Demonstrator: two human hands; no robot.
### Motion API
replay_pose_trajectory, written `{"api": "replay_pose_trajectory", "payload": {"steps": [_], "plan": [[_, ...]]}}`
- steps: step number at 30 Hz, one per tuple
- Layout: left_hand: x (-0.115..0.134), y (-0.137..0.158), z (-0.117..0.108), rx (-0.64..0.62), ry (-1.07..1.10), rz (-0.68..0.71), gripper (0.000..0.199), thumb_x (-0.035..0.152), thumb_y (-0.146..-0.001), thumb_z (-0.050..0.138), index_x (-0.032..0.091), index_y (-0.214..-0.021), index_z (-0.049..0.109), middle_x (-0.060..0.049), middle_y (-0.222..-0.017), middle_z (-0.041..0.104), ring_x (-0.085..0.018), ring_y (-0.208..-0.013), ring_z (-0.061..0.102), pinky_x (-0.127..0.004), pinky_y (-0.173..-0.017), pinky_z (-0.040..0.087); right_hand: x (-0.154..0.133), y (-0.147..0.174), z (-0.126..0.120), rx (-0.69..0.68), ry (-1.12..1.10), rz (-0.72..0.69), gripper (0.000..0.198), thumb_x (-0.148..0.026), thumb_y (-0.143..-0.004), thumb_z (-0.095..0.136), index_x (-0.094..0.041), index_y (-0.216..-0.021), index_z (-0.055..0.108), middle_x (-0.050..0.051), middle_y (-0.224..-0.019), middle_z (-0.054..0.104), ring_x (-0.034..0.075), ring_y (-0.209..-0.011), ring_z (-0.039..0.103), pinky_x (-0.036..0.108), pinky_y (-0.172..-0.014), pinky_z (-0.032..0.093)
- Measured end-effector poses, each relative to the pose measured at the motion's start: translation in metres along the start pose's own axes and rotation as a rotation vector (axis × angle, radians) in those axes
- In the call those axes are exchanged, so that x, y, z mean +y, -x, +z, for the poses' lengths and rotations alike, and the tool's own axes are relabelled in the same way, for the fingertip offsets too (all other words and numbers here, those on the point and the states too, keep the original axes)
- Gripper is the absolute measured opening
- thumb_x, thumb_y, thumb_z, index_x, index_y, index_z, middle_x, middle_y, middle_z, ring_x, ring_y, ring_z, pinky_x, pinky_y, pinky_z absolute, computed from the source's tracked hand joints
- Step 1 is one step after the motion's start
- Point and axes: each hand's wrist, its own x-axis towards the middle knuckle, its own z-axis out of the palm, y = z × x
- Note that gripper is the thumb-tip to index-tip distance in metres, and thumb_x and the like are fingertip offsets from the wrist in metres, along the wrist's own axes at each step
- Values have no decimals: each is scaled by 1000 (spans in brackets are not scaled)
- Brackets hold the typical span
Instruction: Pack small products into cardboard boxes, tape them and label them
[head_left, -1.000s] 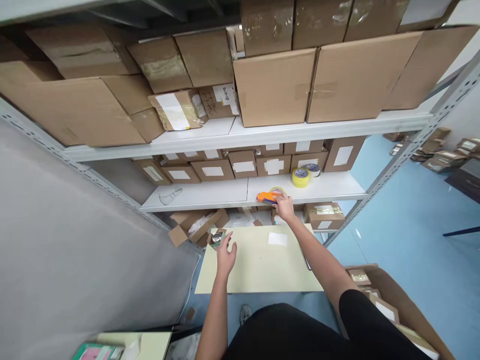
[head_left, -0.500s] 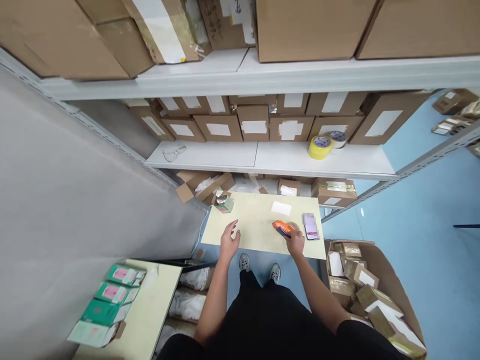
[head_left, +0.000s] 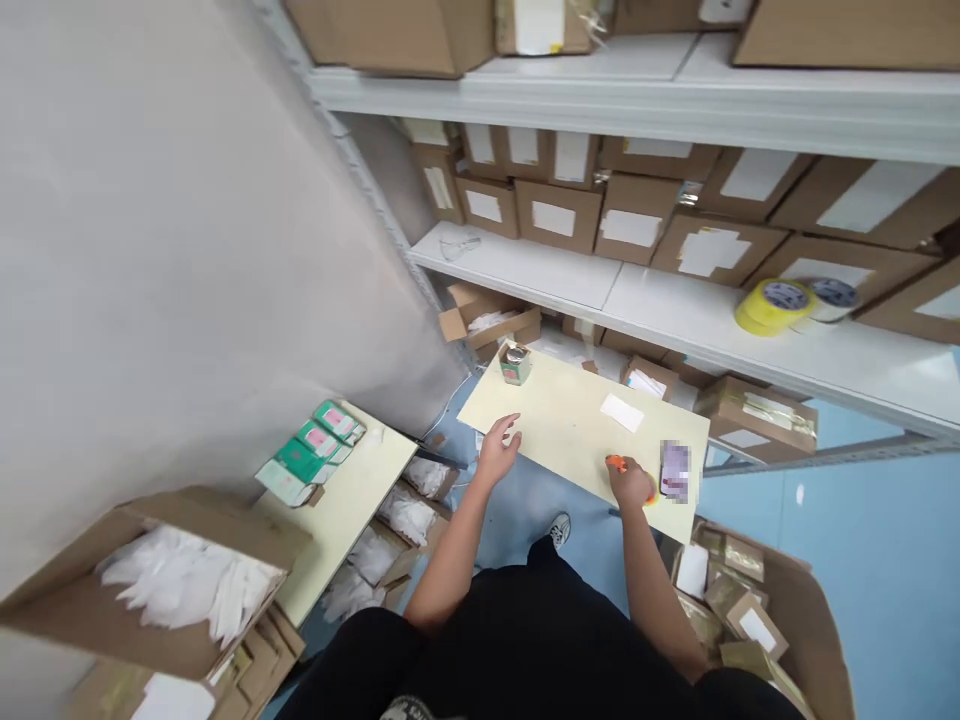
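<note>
My right hand (head_left: 630, 483) is closed over an orange tape dispenser (head_left: 616, 462) on the pale yellow table (head_left: 559, 405); the hand hides most of the tool, and part of its roll shows beside the wrist. Over the table's front left edge, my left hand (head_left: 499, 450) hangs empty with its fingers apart. Beyond it stands a small open green carton (head_left: 515, 372) with a silvery round top inside. A white paper slip (head_left: 622, 412) lies toward the back of the table. Right of my right hand rests a phone (head_left: 675, 470), its screen blurred out.
Shelves with labelled cardboard boxes (head_left: 556, 218) rise behind the table; yellow tape rolls (head_left: 772, 306) sit on one shelf. Left is a second table (head_left: 356, 480) bearing green cartons (head_left: 304, 458). A large carton (head_left: 814, 620) of parcels stands at right, another box (head_left: 67, 585) at lower left.
My view has swung left, bringing the box of white material at lower left into sight. My right hand now covers more of the tape dispenser. My left hand stays empty.
</note>
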Motion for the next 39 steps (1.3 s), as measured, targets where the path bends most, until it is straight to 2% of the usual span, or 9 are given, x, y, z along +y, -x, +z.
{"api": "replay_pose_trajectory", "payload": {"steps": [4, 8, 11, 16, 24, 27, 31, 34, 39], "plan": [[-1, 24, -30, 89, 30, 33, 43, 25, -94, 61, 24, -137, 67, -11, -139, 67, -24, -120, 66, -39, -97, 59, -87, 13, 2, -43, -303, -204, 65, -54, -82, 56, -12, -130, 69, 21, -120, 76, 33, -108, 70, 48, -96, 54], [-19, 72, -84, 188, 40, 47, 43, 26, -94, 62, 24, -137, 67, -11, -138, 67, -24, -121, 65, -40, -99, 59, -170, 61, 22, -191, -527, -371, 70, -61, -84, 60, -17, -137, 66, 19, -134, 71, 32, -116, 69, 45, -91, 57], [-41, 126, -136, 283, 57, 1, 44, 27, -94, 62, 24, -138, 67, -11, -141, 66, -25, -123, 65, -41, -100, 59, -216, 120, 44, -307, -612, -430, 71, -62, -85, 63, -19, -142, 65, 19, -146, 64, 32, -124, 66, 46, -96, 57], [-81, 235, -219, 507, 112, -85, 45, 29, -94, 64, 24, -139, 67, -11, -144, 65, -26, -127, 64, -42, -104, 57, -263, 239, 93, -544, -680, -533, 77, -65, -85, 64, -18, -146, 62, 18, -150, 62, 33, -126, 66, 50, -105, 54], [-134, 402, -326, 856, 182, -222, 47, 34, -94, 66, 25, -140, 66, -12, -144, 65, -28, -131, 62, -43, -105, 56, -331, 419, 175, -882, -602, -756, 78, -67, -86, 64, -17, -147, 61, 20, -150, 61, 33, -130, 65, 51, -107, 53], [-149, 444, -349, 971, 225, -260, 48, 36, -95, 65, 25, -141, 64, -12, -148, 61, -27, -134, 60, -43, -109, 54, -352, 472, 194, -992, -576, -818, 74, -65, -89, 63, -21, -148, 61, 18, -153, 59, 34, -131, 64, 51, -106, 55], [-166, 478, -365, 1074, 250, -334, 49, 39, -96, 63, 25, -143, 62, -12, -149, 61, -25, -137, 58, -43, -113, 51, -373, 521, 220, -1129, -529, -900, 72, -65, -92, 61, -22, -150, 59, 16, -154, 59, 33, -133, 63, 50, -106, 55], [-178, 494, -374, 1130, 248, -409, 51, 41, -95, 65, 24, -143, 63, -13, -145, 64, -27, -138, 58, -44, -112, 51, -386, 548, 245, -1221, -520, -955, 71, -64, -93, 60, -23, -151, 58, 15, -154, 59, 31, -132, 64, 50, -109, 54], [-200, 514, -391, 1195, 254, -483, 57, 46, -90, 71, 23, -141, 64, -15, -143, 65, -29, -135, 61, -46, -108, 54, -398, 578, 283, -1326, -489, -945, 69, -60, -95, 56, -25, -154, 54, 14, -158, 54, 31, -132, 64, 50, -108, 55]]}}
